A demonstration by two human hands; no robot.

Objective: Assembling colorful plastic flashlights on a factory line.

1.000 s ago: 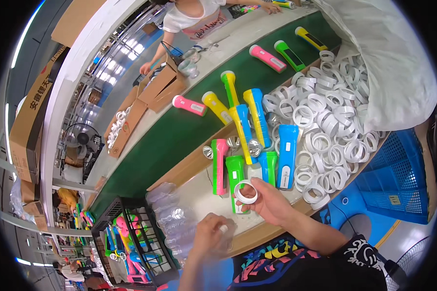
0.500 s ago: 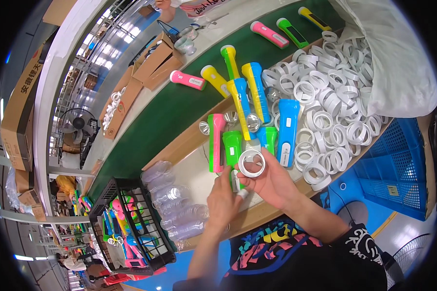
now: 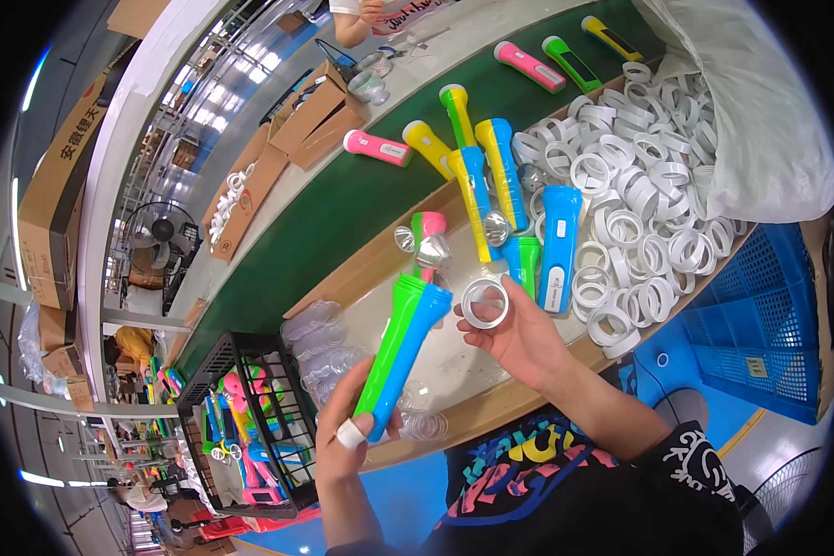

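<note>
Tilted in my left hand (image 3: 341, 426) is a green and blue flashlight (image 3: 400, 352), its wide head pointing up and away. My fingers wrap its narrow end, and a white band covers one fingertip. My right hand (image 3: 526, 350), just right of the flashlight's head, pinches a white ring (image 3: 484, 304) by its edge; whether a clear lens sits inside is hard to tell. Beyond the hands, in a cardboard tray (image 3: 435, 350), lie a blue flashlight (image 3: 560, 246), a green one (image 3: 527, 259), yellow and blue ones (image 3: 503, 176) and a pink one with silver reflectors (image 3: 433, 250) beside it.
Many white rings (image 3: 635, 199) pile up on the right, beside a white plastic bag (image 3: 760, 120). Clear lenses (image 3: 317, 335) stack at the tray's left. A black crate (image 3: 296, 426) of flashlights stands left; blue crates (image 3: 755, 315) stand right. More flashlights (image 3: 377, 148) lie on the green surface.
My left hand has lifted a flashlight out of the tray and brought it left and nearer me. My right hand still holds the white ring, in nearly the same place.
</note>
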